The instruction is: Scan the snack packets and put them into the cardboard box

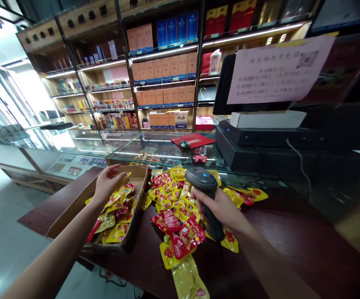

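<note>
Right hand (220,205) is gripping a black handheld barcode scanner (201,179), just right of and below frame centre, scanner head sitting over the snack pile. Left hand (108,185) is hovering over the open cardboard box (64,221), left of centre; fingers are curving by a yellow packet, can't tell if they're pinching it. Boxed packets (116,233) are lying jumbled, yellow and red. Loose snack packets (167,195) are covering the dark red countertop (276,241) at lower centre, trailing to the bottom edge. Paper sign (273,72) is hanging upper right.
</note>
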Available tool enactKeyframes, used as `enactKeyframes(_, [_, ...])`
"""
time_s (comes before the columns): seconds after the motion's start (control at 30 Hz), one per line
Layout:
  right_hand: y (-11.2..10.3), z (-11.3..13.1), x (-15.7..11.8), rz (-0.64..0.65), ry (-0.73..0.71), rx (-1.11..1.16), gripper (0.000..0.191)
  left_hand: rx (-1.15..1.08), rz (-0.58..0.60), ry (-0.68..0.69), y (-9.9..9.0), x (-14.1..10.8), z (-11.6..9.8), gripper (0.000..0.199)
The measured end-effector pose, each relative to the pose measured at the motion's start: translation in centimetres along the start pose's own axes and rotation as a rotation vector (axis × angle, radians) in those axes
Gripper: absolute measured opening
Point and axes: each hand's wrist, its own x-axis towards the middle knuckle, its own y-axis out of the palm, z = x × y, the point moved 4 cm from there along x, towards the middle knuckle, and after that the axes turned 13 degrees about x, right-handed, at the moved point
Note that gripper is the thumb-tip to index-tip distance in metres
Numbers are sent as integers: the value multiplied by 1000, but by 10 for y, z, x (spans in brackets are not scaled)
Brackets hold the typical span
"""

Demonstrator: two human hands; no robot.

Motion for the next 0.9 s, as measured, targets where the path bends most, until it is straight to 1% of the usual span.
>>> enactKeyframes(0.07, [0, -1, 1, 1, 0, -9, 38, 49, 5, 40, 3, -4, -1, 61])
enactKeyframes(0.13, [1, -2, 1, 0, 1, -16, 37, 50, 43, 78, 18, -10, -7, 53])
enactKeyframes(0.2, [1, -2, 1, -1, 1, -13, 37, 29, 126, 92, 45, -16, -14, 45])
enactKeyframes(0.3, [1, -2, 1, -4, 0, 1, 37, 54, 316, 118, 96, -26, -24, 30])
enactKeyframes(0.37, [0, -3, 2, -7, 7, 6, 36, 199, 412, 217, 129, -30, -31, 25])
enactKeyframes(0.4, [-1, -4, 3, -13, 16, 9, 36, 308, 438, 278, 143, -32, -34, 28])
enactKeyframes(0.47, [-3, -5, 5, -25, 36, 12, 35, 552, 466, 376, 165, -32, -38, 39])
enactKeyframes(0.5, [-4, -6, 6, -32, 45, 12, 34, 666, 471, 398, 172, -31, -38, 44])
enactKeyframes(0.57, [-5, -8, 8, -35, 55, 11, 35, 853, 477, 403, 179, -28, -34, 48])
enactKeyframes(0.67, [-8, -10, 10, -47, 61, 19, 36, 1021, 514, 391, 180, -27, -21, 44])
enactKeyframes(0.77, [-10, -13, 13, -66, 75, 34, 37, 1069, 571, 429, 178, -30, -12, 48])
enactKeyframes(0.83, [-11, -14, 14, -80, 87, 39, 36, 1081, 568, 469, 177, -32, -11, 48])
enactKeyframes(0.9, [-12, -16, 16, -96, 94, 35, 35, 1092, 554, 495, 175, -33, -14, 44])
